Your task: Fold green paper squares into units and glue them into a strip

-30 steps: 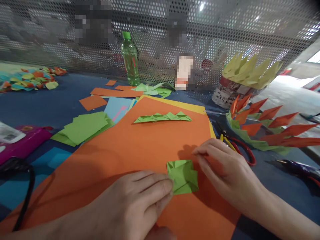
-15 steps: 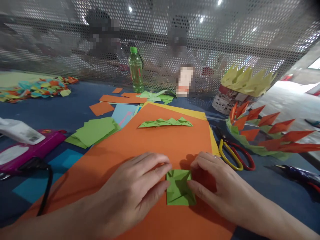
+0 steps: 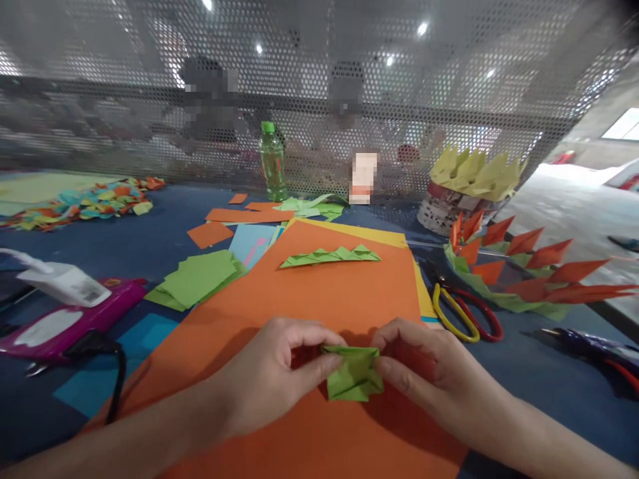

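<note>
A small square of creased green paper (image 3: 353, 376) is pinched between my two hands, low in the middle of the view. Thumb and fingers of my left hand (image 3: 294, 362) close on its left upper corner. On its right edge, the thumb and fingertips of my right hand (image 3: 424, 362) grip it the same way. The piece is tilted up over a large orange sheet (image 3: 269, 319). Farther up that sheet lies a zigzag strip of folded green paper (image 3: 332, 256).
Left are green squares (image 3: 200, 279), a purple power strip (image 3: 84, 319) with a white plug and a black cable. Right are scissors (image 3: 459, 313), an orange-and-green paper ring (image 3: 524, 269) and a glue gun (image 3: 589, 349). A green bottle (image 3: 272, 163) stands behind, before a perforated metal panel.
The green paper square lay flat on the orange sheet; now both hands hold it pinched and tilted up, its lower part folded. The camera view has tipped slightly upward.
</note>
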Demonstrator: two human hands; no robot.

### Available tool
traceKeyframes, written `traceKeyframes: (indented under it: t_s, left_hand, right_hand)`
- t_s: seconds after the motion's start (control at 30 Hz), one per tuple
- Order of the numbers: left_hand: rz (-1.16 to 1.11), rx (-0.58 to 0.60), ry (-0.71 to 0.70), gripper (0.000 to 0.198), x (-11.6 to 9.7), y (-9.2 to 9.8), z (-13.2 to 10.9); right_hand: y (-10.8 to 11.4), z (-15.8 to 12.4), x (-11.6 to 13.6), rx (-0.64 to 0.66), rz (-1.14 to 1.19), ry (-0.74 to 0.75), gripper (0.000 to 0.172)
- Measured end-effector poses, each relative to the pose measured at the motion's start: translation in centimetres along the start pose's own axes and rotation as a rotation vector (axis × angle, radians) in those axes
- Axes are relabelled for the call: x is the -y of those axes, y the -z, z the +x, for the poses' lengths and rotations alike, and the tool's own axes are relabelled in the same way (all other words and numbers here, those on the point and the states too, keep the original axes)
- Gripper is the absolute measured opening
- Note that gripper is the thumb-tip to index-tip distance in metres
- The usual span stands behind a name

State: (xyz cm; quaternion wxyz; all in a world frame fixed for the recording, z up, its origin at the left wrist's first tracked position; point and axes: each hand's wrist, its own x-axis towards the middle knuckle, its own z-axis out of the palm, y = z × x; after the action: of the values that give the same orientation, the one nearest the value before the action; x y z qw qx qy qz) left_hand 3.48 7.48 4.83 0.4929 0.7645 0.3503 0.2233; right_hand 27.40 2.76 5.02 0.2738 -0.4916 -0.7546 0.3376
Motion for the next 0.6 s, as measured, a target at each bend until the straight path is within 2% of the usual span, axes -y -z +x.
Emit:
traceKeyframes:
  t_s: [0.13,0.3,0.37,0.5,0.6]
  left_hand:
    - [-0.059,-0.006,0.055,0.023,0.06,0.05,0.18]
    - [-0.01,-0.045,-0.016,0.019,-0.19,0.03,0.11]
    - [0.047,-0.082,-0.106,0.017,-0.29,-0.03,0.04]
    - [0.204,-0.164,-0.406,0.02,-0.14,-0.16,-0.16]
    - [0.273,-0.208,-0.504,0.025,0.13,-0.2,-0.3]
  right_hand:
    - [-0.2,0.08,0.13,0.024,0.01,0.005,0.006]
    - [-0.39,-0.09,-0.31,-0.058,-0.112,0.083,0.007]
    - [-0.32,-0.12,-0.49,-0.123,-0.176,0.177,0.008]
    - [-0.07,-0.13,-0.49,-0.228,-0.258,0.403,0.014]
    - [0.02,-0.23,-0.41,-0.269,-0.304,0.498,0.017]
